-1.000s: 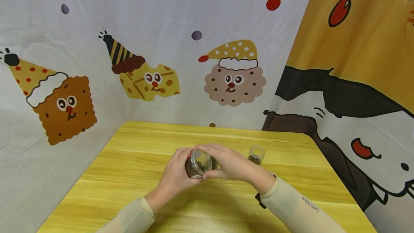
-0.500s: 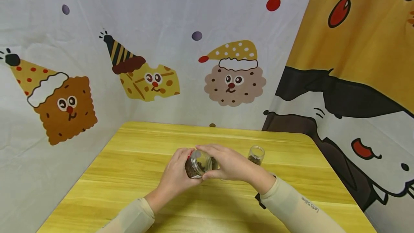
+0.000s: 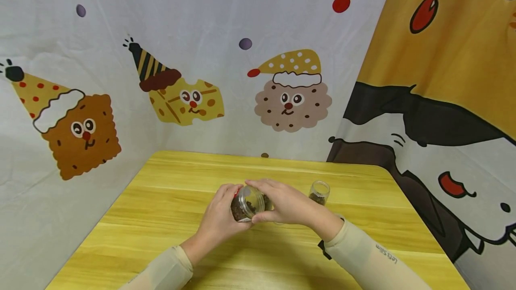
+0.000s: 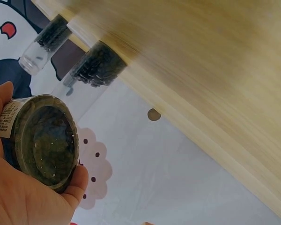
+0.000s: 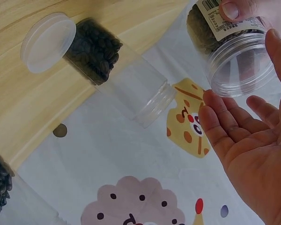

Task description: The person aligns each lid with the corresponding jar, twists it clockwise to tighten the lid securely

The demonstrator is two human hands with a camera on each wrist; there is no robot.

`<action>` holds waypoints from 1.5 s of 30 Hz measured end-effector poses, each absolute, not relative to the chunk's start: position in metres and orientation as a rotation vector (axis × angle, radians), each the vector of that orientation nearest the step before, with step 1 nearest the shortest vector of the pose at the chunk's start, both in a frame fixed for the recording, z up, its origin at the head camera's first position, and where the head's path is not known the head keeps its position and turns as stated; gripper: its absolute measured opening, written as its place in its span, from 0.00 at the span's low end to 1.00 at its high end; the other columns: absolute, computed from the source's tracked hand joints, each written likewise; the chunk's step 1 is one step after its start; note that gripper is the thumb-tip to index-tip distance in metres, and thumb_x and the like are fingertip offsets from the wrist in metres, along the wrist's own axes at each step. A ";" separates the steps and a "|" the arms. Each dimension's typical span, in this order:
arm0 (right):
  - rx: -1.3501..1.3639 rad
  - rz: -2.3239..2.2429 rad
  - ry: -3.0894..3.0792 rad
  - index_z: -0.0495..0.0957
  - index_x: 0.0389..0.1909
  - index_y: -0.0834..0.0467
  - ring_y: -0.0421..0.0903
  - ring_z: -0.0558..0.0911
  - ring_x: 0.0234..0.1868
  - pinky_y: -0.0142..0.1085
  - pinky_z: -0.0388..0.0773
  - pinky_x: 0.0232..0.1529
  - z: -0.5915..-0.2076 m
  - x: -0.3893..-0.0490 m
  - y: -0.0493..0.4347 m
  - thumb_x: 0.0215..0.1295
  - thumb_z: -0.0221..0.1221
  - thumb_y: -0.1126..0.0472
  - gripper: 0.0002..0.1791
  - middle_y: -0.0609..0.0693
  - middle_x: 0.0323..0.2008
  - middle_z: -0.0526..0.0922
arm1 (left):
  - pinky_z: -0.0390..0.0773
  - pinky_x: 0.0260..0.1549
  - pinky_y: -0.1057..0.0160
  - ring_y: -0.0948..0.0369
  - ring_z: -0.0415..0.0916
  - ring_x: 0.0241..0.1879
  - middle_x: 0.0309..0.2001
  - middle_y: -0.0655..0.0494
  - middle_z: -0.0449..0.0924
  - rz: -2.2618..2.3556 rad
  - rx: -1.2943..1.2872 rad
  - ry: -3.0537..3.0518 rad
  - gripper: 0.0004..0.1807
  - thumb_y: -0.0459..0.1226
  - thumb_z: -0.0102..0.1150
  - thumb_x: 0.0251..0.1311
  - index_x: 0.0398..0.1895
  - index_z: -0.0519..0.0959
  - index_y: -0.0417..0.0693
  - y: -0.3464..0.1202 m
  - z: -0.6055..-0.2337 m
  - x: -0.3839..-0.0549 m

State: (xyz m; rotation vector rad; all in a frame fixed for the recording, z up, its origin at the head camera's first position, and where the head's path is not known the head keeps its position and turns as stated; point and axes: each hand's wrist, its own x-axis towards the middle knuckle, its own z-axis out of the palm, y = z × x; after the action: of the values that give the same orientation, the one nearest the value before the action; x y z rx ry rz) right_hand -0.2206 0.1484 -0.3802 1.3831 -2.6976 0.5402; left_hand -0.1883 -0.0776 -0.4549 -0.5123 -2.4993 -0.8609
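My left hand grips a clear jar with dark seed-like bits, tilted with its uncapped mouth toward my right hand. Its round base and barcode label show in the left wrist view. My right hand is at the mouth, thumb below and fingers above in the head view; its fingers look extended and loosely bent by the rim, and whether they touch it is hard to tell. Behind that hand stands a second uncapped jar, part filled with the same bits, beside a translucent lid.
A third uncapped jar with dark bits stands farther right on the yellow wooden table. Past the table's back edge hangs a white cloth printed with cartoon figures. Some small black item shows by the right forearm.
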 end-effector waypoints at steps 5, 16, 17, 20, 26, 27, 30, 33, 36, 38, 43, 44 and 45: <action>1.376 0.543 -2.708 0.64 0.82 0.54 0.52 0.81 0.70 0.50 0.82 0.69 -0.381 -0.221 0.148 0.64 0.74 0.40 0.51 0.55 0.73 0.78 | 0.88 0.57 0.50 0.54 0.82 0.55 0.58 0.49 0.79 -0.875 -0.500 -2.510 0.51 0.47 0.92 0.35 0.66 0.77 0.41 -0.077 -0.455 -0.188; 1.360 0.565 -2.730 0.64 0.82 0.56 0.52 0.82 0.69 0.49 0.84 0.67 -0.381 -0.220 0.148 0.65 0.73 0.39 0.51 0.55 0.72 0.78 | 0.88 0.56 0.50 0.53 0.82 0.55 0.59 0.48 0.79 -0.878 -0.491 -2.525 0.51 0.47 0.91 0.35 0.66 0.77 0.41 -0.077 -0.454 -0.187; 1.359 0.567 -2.731 0.64 0.81 0.56 0.52 0.82 0.69 0.49 0.84 0.66 -0.381 -0.220 0.147 0.65 0.73 0.39 0.50 0.56 0.72 0.78 | 0.88 0.56 0.50 0.53 0.82 0.55 0.59 0.48 0.79 -0.881 -0.490 -2.527 0.51 0.47 0.91 0.36 0.66 0.77 0.41 -0.077 -0.454 -0.187; 1.346 0.571 -2.737 0.64 0.81 0.57 0.52 0.82 0.69 0.49 0.84 0.66 -0.381 -0.220 0.147 0.65 0.72 0.39 0.50 0.56 0.72 0.78 | 0.88 0.56 0.50 0.53 0.82 0.55 0.59 0.48 0.78 -0.890 -0.484 -2.532 0.51 0.47 0.91 0.36 0.67 0.76 0.41 -0.077 -0.454 -0.187; 1.321 0.561 -2.729 0.60 0.84 0.54 0.56 0.78 0.74 0.51 0.81 0.71 -0.383 -0.220 0.148 0.61 0.72 0.34 0.56 0.57 0.77 0.74 | 0.87 0.57 0.48 0.50 0.82 0.57 0.61 0.46 0.78 -0.901 -0.477 -2.530 0.52 0.45 0.92 0.37 0.68 0.75 0.39 -0.078 -0.455 -0.187; 1.334 0.563 -2.721 0.59 0.84 0.53 0.56 0.77 0.75 0.51 0.79 0.72 -0.383 -0.220 0.148 0.60 0.73 0.34 0.58 0.56 0.78 0.72 | 0.87 0.58 0.47 0.50 0.82 0.57 0.61 0.46 0.78 -0.901 -0.478 -2.527 0.52 0.45 0.92 0.36 0.68 0.75 0.39 -0.078 -0.455 -0.187; 1.395 0.567 -2.686 0.57 0.85 0.50 0.55 0.75 0.76 0.51 0.78 0.73 -0.384 -0.223 0.149 0.59 0.75 0.37 0.58 0.55 0.80 0.68 | 0.87 0.58 0.47 0.49 0.82 0.58 0.62 0.44 0.79 -0.908 -0.476 -2.520 0.54 0.45 0.92 0.37 0.69 0.73 0.38 -0.079 -0.456 -0.187; 1.445 0.548 -2.666 0.58 0.85 0.47 0.55 0.76 0.76 0.51 0.79 0.72 -0.385 -0.225 0.150 0.62 0.76 0.42 0.55 0.55 0.80 0.69 | 0.87 0.57 0.47 0.50 0.81 0.58 0.62 0.44 0.80 -0.912 -0.486 -2.503 0.54 0.46 0.91 0.38 0.69 0.72 0.38 -0.079 -0.457 -0.186; 1.456 0.518 -2.670 0.60 0.84 0.46 0.54 0.76 0.75 0.51 0.80 0.71 -0.385 -0.225 0.150 0.64 0.76 0.46 0.51 0.55 0.79 0.71 | 0.87 0.57 0.48 0.51 0.82 0.57 0.60 0.46 0.81 -0.891 -0.507 -2.485 0.52 0.45 0.91 0.38 0.68 0.73 0.39 -0.079 -0.457 -0.187; 1.460 0.506 -2.667 0.62 0.83 0.46 0.54 0.77 0.74 0.51 0.80 0.71 -0.385 -0.224 0.149 0.65 0.75 0.46 0.50 0.54 0.78 0.72 | 0.87 0.56 0.49 0.52 0.82 0.57 0.59 0.47 0.82 -0.885 -0.520 -2.475 0.51 0.45 0.91 0.38 0.67 0.73 0.40 -0.079 -0.458 -0.187; 1.447 0.509 -2.667 0.63 0.83 0.46 0.54 0.80 0.72 0.51 0.82 0.69 -0.385 -0.224 0.148 0.65 0.75 0.46 0.49 0.55 0.76 0.73 | 0.87 0.57 0.49 0.53 0.81 0.57 0.59 0.48 0.82 -0.885 -0.520 -2.478 0.51 0.43 0.91 0.37 0.67 0.73 0.41 -0.079 -0.458 -0.188; 1.443 0.512 -2.668 0.63 0.83 0.46 0.54 0.80 0.71 0.50 0.82 0.69 -0.385 -0.224 0.148 0.65 0.75 0.46 0.49 0.55 0.76 0.74 | 0.87 0.57 0.49 0.53 0.81 0.57 0.59 0.48 0.82 -0.886 -0.518 -2.480 0.51 0.43 0.91 0.37 0.67 0.73 0.41 -0.079 -0.458 -0.188; 1.440 0.515 -2.669 0.63 0.83 0.46 0.54 0.80 0.71 0.51 0.83 0.68 -0.385 -0.224 0.148 0.65 0.75 0.45 0.49 0.55 0.75 0.74 | 0.87 0.57 0.49 0.53 0.81 0.57 0.59 0.48 0.82 -0.886 -0.516 -2.484 0.52 0.43 0.91 0.36 0.67 0.73 0.41 -0.079 -0.457 -0.187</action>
State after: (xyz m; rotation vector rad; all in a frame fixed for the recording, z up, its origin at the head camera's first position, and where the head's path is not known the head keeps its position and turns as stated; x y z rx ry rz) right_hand -0.2242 0.1483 -0.3851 1.4402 -2.6686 0.5145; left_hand -0.1874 -0.0790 -0.4575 -0.5164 -2.4836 -0.8857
